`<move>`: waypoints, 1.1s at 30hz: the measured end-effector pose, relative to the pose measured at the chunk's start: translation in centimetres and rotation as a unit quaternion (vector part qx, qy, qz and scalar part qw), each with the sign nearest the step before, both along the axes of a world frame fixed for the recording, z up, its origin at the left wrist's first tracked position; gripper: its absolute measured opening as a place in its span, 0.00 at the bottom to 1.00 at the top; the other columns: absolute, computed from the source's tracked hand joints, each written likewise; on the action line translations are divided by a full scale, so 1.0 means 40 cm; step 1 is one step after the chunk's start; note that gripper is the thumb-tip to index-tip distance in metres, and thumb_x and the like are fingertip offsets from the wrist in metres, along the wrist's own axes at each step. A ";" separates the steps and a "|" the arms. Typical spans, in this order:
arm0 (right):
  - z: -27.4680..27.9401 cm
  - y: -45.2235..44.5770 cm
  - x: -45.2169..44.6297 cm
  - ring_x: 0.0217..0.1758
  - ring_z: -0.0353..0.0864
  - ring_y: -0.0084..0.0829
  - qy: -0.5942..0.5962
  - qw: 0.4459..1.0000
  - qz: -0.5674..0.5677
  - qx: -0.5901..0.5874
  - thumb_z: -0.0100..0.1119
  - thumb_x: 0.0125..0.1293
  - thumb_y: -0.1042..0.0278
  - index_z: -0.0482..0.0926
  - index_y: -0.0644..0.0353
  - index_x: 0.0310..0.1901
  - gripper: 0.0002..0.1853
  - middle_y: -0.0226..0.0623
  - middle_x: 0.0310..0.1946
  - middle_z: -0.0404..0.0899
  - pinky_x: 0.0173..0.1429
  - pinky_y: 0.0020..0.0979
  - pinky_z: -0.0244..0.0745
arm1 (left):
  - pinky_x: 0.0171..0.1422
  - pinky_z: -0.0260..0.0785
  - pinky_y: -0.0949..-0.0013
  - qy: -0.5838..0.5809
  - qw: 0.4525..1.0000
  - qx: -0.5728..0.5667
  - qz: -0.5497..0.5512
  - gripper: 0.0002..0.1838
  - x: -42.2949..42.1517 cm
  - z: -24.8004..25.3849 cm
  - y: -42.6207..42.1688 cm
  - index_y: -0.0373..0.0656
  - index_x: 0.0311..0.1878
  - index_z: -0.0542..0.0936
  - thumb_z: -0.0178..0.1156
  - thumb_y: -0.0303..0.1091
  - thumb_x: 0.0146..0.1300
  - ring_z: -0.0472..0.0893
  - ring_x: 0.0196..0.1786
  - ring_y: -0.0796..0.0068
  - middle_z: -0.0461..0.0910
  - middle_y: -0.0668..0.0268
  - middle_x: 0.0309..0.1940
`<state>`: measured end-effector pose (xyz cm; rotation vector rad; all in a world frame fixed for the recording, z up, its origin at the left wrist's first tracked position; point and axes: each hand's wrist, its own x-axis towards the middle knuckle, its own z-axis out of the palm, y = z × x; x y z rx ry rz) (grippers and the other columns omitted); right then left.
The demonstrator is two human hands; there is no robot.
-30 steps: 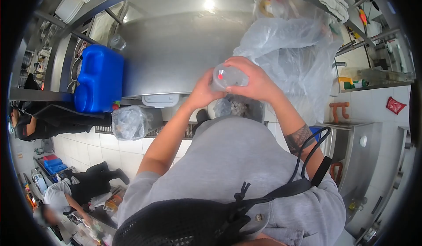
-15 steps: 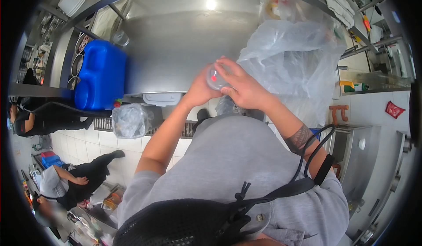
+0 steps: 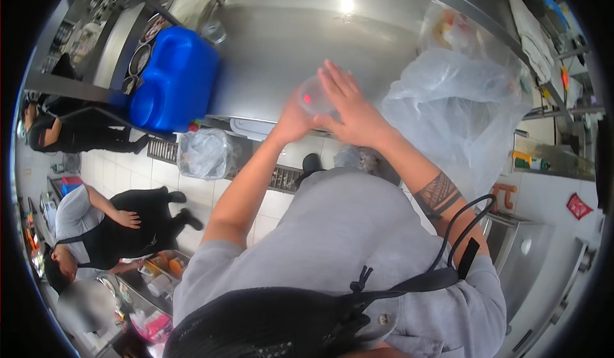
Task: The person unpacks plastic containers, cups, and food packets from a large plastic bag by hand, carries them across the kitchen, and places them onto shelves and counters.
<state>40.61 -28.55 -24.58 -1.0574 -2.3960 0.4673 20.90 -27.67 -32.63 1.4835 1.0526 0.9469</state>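
A small round clear plastic container is in front of my body, above the near edge of the steel counter. A bright red spot shows on or inside it. My left hand is wrapped round its left side, with most of the fingers hidden behind it. My right hand lies along the container's right side, fingers stretched out and slightly blurred. Whether the right palm presses on the plastic I cannot tell.
A steel counter spans the front, with a blue jug on the left and a large clear plastic bag on the right. A bag-lined bin stands below. Two people are at the left.
My right fingers have straightened and lifted from their curl over the container. The view has shifted, so the jug and bag appear further right. The nearer person's arm and legs have moved.
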 end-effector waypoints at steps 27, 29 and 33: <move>-0.146 -0.174 0.084 0.66 0.78 0.42 0.078 0.915 -0.188 -0.348 0.62 0.72 0.57 0.61 0.57 0.76 0.36 0.50 0.72 0.67 0.64 0.39 0.75 | 0.74 0.60 0.57 0.055 0.889 0.076 0.449 0.45 -0.407 -0.349 0.242 0.29 0.66 0.66 0.79 0.31 0.46 0.70 0.67 0.55 0.69 0.48 0.63; -0.150 -0.186 0.095 0.64 0.79 0.41 0.077 0.906 -0.203 -0.363 0.62 0.72 0.58 0.62 0.57 0.76 0.35 0.49 0.71 0.69 0.64 0.38 0.76 | 0.75 0.58 0.55 0.176 0.858 0.036 0.481 0.43 -0.345 -0.314 0.182 0.28 0.65 0.66 0.76 0.30 0.47 0.68 0.68 0.51 0.66 0.45 0.64; -0.182 -0.227 0.172 0.57 0.83 0.39 0.133 0.898 -0.231 -0.351 0.61 0.72 0.59 0.67 0.59 0.72 0.30 0.48 0.66 0.74 0.57 0.37 0.79 | 0.75 0.59 0.53 0.241 0.867 0.082 0.428 0.35 -0.241 -0.351 0.104 0.29 0.65 0.66 0.67 0.29 0.55 0.67 0.67 0.48 0.66 0.46 0.63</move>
